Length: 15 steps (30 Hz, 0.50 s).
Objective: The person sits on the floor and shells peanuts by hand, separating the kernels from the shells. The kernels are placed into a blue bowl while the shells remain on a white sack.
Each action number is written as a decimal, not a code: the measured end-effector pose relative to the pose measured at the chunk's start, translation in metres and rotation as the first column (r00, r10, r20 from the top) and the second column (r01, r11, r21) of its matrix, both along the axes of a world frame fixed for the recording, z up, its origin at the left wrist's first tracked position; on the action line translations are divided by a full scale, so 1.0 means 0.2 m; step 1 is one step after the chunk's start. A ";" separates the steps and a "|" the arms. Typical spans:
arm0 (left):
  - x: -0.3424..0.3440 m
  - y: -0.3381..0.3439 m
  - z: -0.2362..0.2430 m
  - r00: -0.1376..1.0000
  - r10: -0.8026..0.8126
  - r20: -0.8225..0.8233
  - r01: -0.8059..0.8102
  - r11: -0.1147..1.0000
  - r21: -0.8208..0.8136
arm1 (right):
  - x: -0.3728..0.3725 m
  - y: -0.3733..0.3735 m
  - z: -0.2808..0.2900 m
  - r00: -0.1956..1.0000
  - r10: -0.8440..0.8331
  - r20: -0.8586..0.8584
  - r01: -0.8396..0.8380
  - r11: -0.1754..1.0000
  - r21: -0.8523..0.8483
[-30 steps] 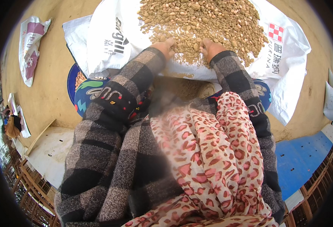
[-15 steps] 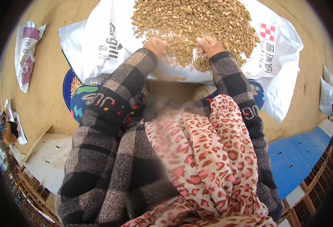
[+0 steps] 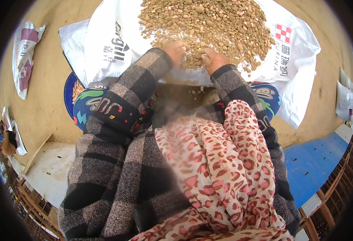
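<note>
A pile of shelled peanuts mixed with brown soil clods (image 3: 208,30) is spread over a white woven sack (image 3: 100,48) in front of me. At the pile's near edge, my left hand (image 3: 175,51) is closed with its fingers curled, touching the loose bits. Close to its right, my right hand (image 3: 213,60) is also closed, thumb and fingers pinched together at the same edge. Whatever either hand holds is too small to make out. Between my forearms, several crumbs lie on the dark patch below the sack's near edge.
A blue basin (image 3: 69,90) with pinkish peanuts sits partly under the sack, left of my patterned knee cover. Another printed sack (image 3: 26,60) lies on the ground at far left. White bags (image 3: 347,96) and a blue board (image 3: 317,168) are at right, a pale board (image 3: 50,170) at left.
My hands have come closer together along the near edge: the left moved right, the right moved left and slightly toward me. More crumbs now show below the sack's edge.
</note>
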<state>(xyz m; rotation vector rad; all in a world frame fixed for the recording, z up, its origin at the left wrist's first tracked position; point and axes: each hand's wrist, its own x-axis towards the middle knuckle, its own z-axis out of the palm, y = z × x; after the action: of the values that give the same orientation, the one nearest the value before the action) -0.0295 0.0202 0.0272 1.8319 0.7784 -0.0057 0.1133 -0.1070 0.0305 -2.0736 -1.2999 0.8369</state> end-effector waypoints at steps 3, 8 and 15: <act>0.03 0.01 0.04 0.994 0.092 -0.056 -0.085 0.990 0.112 | 0.00 0.04 0.00 0.958 -0.015 0.288 0.068 0.982 -0.175; 0.04 0.02 0.05 0.995 -0.034 -0.090 0.060 0.954 0.292 | -0.06 -0.02 0.04 0.932 0.361 -0.035 -0.355 0.890 -0.286; 0.11 0.02 0.06 0.992 0.024 -0.127 0.035 0.895 0.444 | 0.07 0.15 0.06 0.937 0.103 0.333 -0.017 0.967 -0.252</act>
<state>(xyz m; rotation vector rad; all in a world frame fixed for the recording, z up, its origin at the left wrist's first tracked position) -0.0082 0.0246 0.0386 2.2886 0.9206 0.0560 0.1264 -0.0778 0.0416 -2.4736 -1.5111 0.7118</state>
